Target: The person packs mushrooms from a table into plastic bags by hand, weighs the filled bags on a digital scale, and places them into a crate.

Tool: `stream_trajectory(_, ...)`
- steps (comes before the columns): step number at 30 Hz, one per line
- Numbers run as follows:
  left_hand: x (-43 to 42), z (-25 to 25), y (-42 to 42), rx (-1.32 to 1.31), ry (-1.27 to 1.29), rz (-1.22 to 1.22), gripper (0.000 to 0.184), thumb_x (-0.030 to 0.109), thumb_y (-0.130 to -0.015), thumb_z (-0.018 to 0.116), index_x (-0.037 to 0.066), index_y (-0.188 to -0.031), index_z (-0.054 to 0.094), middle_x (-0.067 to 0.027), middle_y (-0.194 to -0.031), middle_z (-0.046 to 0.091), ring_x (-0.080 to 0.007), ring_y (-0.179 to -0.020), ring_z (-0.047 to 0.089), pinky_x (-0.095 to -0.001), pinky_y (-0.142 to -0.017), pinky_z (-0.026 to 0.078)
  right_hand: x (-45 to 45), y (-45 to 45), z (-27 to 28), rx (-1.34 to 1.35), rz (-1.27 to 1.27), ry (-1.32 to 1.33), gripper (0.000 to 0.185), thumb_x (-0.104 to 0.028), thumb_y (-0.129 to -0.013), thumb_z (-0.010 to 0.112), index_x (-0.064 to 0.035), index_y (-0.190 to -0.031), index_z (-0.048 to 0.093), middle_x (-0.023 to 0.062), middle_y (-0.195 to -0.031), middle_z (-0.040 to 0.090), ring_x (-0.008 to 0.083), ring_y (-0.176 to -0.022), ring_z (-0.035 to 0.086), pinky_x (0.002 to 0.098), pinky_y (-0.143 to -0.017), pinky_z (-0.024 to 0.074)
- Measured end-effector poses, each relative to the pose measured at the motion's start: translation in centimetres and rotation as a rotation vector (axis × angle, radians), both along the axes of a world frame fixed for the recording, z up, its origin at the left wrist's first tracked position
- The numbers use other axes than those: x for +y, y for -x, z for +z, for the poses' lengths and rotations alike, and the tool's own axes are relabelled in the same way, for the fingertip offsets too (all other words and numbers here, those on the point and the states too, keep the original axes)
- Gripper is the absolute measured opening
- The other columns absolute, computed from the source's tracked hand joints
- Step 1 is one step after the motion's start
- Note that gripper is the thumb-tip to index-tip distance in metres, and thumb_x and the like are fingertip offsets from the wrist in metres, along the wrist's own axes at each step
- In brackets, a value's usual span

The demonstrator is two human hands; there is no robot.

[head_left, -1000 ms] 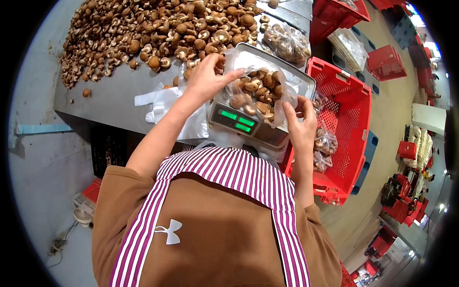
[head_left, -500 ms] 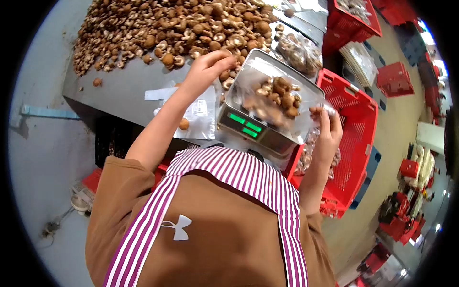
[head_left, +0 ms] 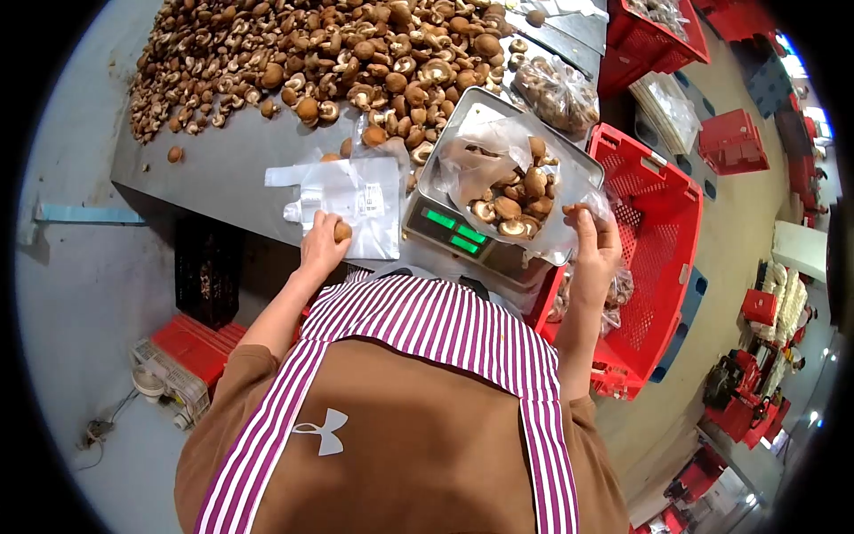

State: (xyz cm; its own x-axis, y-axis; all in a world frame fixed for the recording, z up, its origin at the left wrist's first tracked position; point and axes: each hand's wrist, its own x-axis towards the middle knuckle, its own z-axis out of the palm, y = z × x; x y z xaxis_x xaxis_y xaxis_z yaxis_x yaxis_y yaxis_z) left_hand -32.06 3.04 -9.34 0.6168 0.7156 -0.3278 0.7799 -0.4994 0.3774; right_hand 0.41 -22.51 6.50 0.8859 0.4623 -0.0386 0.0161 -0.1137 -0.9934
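Observation:
My left hand is closed around a brown mushroom that rests on a stack of flat clear plastic bags at the table's front edge. Across from it, my right hand pinches the edge of an opened clear plastic bag. That bag lies on the metal tray of a scale with green lit digits, too blurred to read. Several mushrooms sit inside the bag, its mouth spread open.
A large heap of mushrooms covers the back of the grey table. Behind the scale lies a filled bag of mushrooms. At the right stands a red crate with filled bags inside. More red crates stand beyond.
My left hand has come down from the heap's edge beside the scale to the loose mushroom on the bag stack and closed on it. My right hand keeps hold of the bag's edge.

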Motion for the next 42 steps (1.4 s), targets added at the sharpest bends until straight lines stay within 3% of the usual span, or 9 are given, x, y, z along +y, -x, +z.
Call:
stream_trajectory(8, 8.5, 9.3, -9.7, -0.692, -0.465, 0.167, 0.059, 0.022, -0.079, 0.077, 0.005, -0.131, 0.054, -0.0153, -0.131, 0.051, -0.0331, -0.119, 0.053, -0.0421, -0.099, 0.045, -0.2, 0.8, -0.6, -0.014, 0.015, 0.014, 0.015, -0.009, -0.097, 0.06, 0.0022, -0.107, 0.062, 0.0077, -0.101, 0.068, 0.0135, -0.096, 0.062, 0.0272, -0.087, 0.0478)
stream_trajectory(14, 2.6, 18.0, -14.9, -0.88, 0.165, -0.065, 0.056, 0.034, -0.079, 0.078, 0.002, -0.121, 0.059, -0.0144, -0.12, 0.058, -0.0291, -0.112, 0.056, -0.0406, -0.097, 0.044, -0.4, 1.4, -0.8, -0.007, -0.055, 0.0, 0.012, -0.009, -0.096, 0.062, 0.0006, -0.103, 0.062, 0.0064, -0.1, 0.067, 0.0119, -0.093, 0.061, 0.0266, -0.085, 0.0476)
stream_trajectory(22, -3.3, 12.4, -22.7, -0.71, -0.254, -0.559, 0.033, 0.024, -0.082, 0.074, 0.002, -0.106, 0.066, -0.0101, -0.091, 0.064, -0.0277, -0.09, 0.062, -0.0389, -0.08, 0.048, 1.8, 0.0, -0.6, -0.456, -0.021, 0.327, 0.029, -0.022, -0.086, 0.072, 0.0046, -0.092, 0.063, 0.0174, -0.086, 0.065, 0.0309, -0.08, 0.062, 0.0381, -0.076, 0.0489)
stream_trajectory(25, -4.0, 15.8, -23.0, -0.974, 0.398, -0.323, 0.017, 0.015, -0.088, 0.067, 0.001, -0.096, 0.069, -0.0078, -0.088, 0.068, -0.0222, -0.081, 0.064, -0.0334, -0.077, 0.05, 3.0, 1.0, 3.4, 0.001, -0.076, -0.081, 0.015, -0.011, -0.091, 0.063, 0.0035, -0.093, 0.064, 0.0102, -0.083, 0.069, 0.0112, -0.075, 0.062, 0.0281, -0.066, 0.0494)
stream_trajectory(28, -4.2, 21.1, -22.1, -1.053, 0.851, -0.17, 0.015, 0.011, -0.097, 0.059, -0.001, -0.1, 0.067, -0.0051, -0.09, 0.07, -0.0105, -0.081, 0.063, -0.025, -0.075, 0.05, 2.8, 1.5, 5.9, -0.197, 0.058, -0.113, 0.014, -0.008, -0.092, 0.059, 0.004, -0.096, 0.064, 0.0086, -0.083, 0.068, 0.0109, -0.076, 0.062, 0.0269, -0.067, 0.0502)
stream_trajectory(34, -4.8, 20.5, -22.2, -0.803, 1.089, -0.24, 0.03, 0.02, -0.099, 0.054, -0.002, -0.117, 0.063, -0.0067, -0.093, 0.067, -0.0113, -0.074, 0.06, -0.0268, -0.067, 0.05, 3.3, 0.7, 3.7, -0.303, 0.265, -0.184, 0.026, -0.009, -0.098, 0.05, 0.0011, -0.118, 0.064, 0.012, -0.119, 0.063, 0.0171, -0.108, 0.059, 0.0323, -0.093, 0.0477)
stream_trajectory(36, -4.5, 19.8, -22.3, -0.723, 1.254, -0.341, 0.028, 0.021, -0.098, 0.055, -0.002, -0.111, 0.064, -0.006, -0.086, 0.066, -0.0116, -0.074, 0.061, -0.0272, -0.067, 0.051, 3.9, -0.1, 2.6, -0.441, 0.238, -0.193, 0.027, -0.011, -0.098, 0.053, 0.001, -0.119, 0.064, 0.0117, -0.111, 0.066, 0.0204, -0.101, 0.063, 0.034, -0.089, 0.0495)
stream_trajectory(38, -4.9, 20.1, -22.5, -0.56, 1.273, -0.406, 0.026, 0.022, -0.098, 0.056, -0.001, -0.107, 0.064, -0.0059, -0.082, 0.066, -0.0115, -0.074, 0.061, -0.0276, -0.069, 0.051, 4.3, -0.8, 3.0, 0.133, 0.392, -0.175, 0.026, -0.014, -0.096, 0.056, 0.001, -0.115, 0.067, 0.0119, -0.102, 0.069, 0.0238, -0.091, 0.065, 0.0362, -0.082, 0.0508)
stream_trajectory(42, -3.5, 18.9, -23.4, -0.631, 1.179, -0.364, 0.026, 0.022, -0.093, 0.063, 0.0, -0.106, 0.064, -0.0054, -0.089, 0.066, -0.0135, -0.082, 0.062, -0.0283, -0.081, 0.05, 4.7, -2.7, 1.0, -0.488, 0.285, -0.067, 0.027, -0.027, -0.09, 0.064, -0.0011, -0.095, 0.071, 0.0157, -0.085, 0.069, 0.0303, -0.079, 0.066, 0.0386, -0.073, 0.0516)
